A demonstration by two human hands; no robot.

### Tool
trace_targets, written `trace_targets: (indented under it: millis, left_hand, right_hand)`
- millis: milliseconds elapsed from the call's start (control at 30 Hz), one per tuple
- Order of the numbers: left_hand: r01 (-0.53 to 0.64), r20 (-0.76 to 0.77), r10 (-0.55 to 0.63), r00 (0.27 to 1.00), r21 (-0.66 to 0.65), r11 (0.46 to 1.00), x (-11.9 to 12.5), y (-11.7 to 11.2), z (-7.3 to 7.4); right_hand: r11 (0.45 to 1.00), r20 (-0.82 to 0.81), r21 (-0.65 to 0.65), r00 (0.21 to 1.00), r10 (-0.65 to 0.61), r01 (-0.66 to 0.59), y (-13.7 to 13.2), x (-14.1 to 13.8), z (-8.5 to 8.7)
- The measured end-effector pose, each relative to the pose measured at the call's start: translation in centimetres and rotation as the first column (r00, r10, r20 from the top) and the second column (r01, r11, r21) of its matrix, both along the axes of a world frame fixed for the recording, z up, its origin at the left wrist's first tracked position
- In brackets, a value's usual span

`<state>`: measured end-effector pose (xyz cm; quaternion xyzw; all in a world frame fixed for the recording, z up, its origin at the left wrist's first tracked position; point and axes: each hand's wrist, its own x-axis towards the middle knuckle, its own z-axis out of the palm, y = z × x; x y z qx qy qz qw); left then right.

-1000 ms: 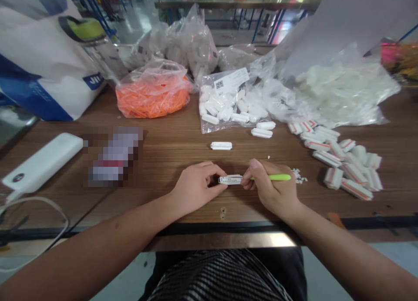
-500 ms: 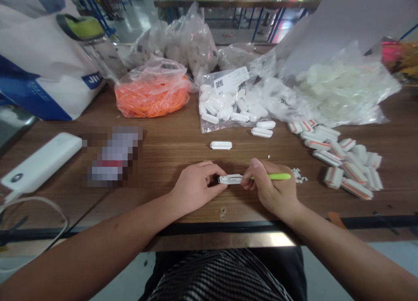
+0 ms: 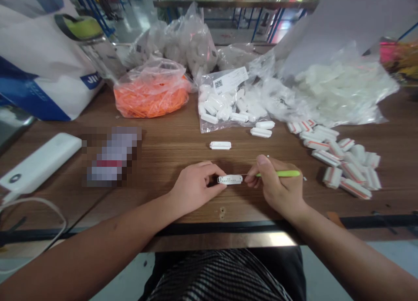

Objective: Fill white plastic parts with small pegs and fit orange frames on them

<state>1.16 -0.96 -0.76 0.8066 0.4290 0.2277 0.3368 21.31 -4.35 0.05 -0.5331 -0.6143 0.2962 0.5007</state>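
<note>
A lime-green stick and a white plastic piece printed with small dark marks stand out at centre against a brown wood-grain worktop with a black edge. At 6 o'clock, a black-and-white striped shirt. At 10 o'clock, a white shopping bag carries a deep blue band, and bright orange strands fill a clear plastic bag toward 11 o'clock. At 3 o'clock, white blocks show orange stripes. Pink and yellow packaging sits at 2 o'clock, near blue metal legs at 1 o'clock.
</note>
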Motion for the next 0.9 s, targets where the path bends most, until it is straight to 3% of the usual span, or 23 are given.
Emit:
trace_targets:
  millis: [667,900]
  left_hand:
    - [0.004,-0.006,-0.005,1.0,-0.006,1.0,-0.03,0.01,-0.13]
    - [0.003,0.003,-0.003,1.0,0.003,1.0,0.07,0.09,-0.03]
  right_hand:
    - [0.999,-0.021,-0.05,1.0,0.017,-0.018,0.2,-0.21,-0.19]
    - [0.997,0.141,0.022,0.987,0.072,-0.076,0.3,-0.15,0.12]
